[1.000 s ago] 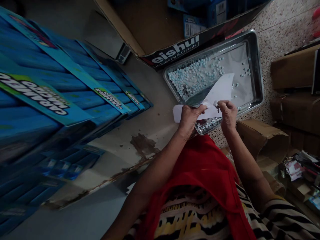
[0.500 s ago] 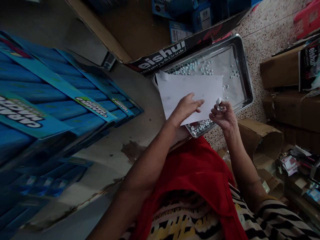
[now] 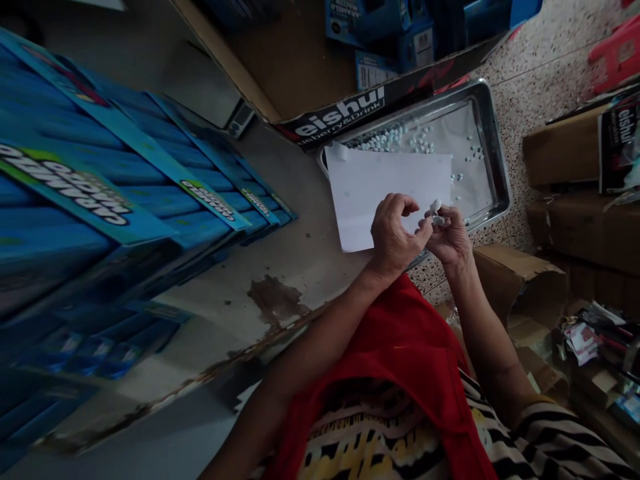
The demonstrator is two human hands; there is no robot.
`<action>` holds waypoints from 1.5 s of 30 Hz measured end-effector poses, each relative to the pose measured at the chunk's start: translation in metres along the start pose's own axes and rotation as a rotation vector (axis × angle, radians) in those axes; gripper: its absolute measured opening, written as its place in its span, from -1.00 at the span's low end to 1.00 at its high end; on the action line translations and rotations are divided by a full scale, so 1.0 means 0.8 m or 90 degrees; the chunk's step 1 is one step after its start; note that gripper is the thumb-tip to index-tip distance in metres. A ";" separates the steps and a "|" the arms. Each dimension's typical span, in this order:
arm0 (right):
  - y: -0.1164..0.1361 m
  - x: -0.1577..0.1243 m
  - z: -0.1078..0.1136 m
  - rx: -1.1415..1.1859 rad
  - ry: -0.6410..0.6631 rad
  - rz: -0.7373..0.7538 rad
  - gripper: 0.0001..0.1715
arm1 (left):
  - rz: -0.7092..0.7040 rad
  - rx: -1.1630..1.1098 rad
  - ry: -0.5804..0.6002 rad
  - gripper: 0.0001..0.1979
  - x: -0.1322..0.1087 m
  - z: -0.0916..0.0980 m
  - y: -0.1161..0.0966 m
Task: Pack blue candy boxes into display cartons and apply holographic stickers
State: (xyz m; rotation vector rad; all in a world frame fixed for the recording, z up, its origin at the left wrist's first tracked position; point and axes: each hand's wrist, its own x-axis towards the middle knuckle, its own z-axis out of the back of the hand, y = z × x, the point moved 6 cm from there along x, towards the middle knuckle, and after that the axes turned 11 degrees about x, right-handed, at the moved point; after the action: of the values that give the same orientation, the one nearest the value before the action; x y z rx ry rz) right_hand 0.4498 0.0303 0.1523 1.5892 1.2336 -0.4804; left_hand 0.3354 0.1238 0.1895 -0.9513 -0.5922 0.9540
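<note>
White piece [image 3: 436, 206] | right hand [image 3: 451, 239] pinches it | left hand [image 3: 394, 235] curled beside

My worn grey table [image 3: 300, 227], stained brown at 6 o'clock.
Blue boxes [image 3: 100, 200] are stacked at 9 o'clock and a printed cardboard box [image 3: 340, 113] sits at 12. At 2, my metal tray [image 3: 496, 157] juts past the edge, with 1 white sheet [image 3: 370, 193] lying across table and tray.

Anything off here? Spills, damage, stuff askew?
The table top has a dark stain and peeling surface near its front edge. A white sheet lies half over the metal tray, covering some of its small pale pellets. The right hand pinches a small white piece.
</note>
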 end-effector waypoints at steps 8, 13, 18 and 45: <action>-0.015 0.000 0.003 -0.013 0.018 0.052 -0.69 | 0.067 -0.035 0.038 -0.71 -0.006 -0.007 0.005; -0.022 -0.005 0.001 -0.143 0.033 0.086 -0.67 | 0.160 -0.081 0.060 -0.75 -0.013 -0.004 0.009; -0.034 -0.021 -0.002 -0.114 0.003 0.080 -0.68 | 0.225 -0.185 0.067 -0.92 -0.024 -0.002 0.021; -0.053 -0.102 -0.027 -0.277 0.049 0.255 -0.65 | 0.487 -0.587 0.140 -0.69 -0.065 0.061 0.071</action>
State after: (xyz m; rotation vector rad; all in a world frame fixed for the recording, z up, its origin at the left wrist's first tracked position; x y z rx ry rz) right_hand 0.3744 0.0090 0.2049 1.4315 0.9590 0.1029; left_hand 0.2498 0.1122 0.1614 -2.1825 -0.4733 1.2303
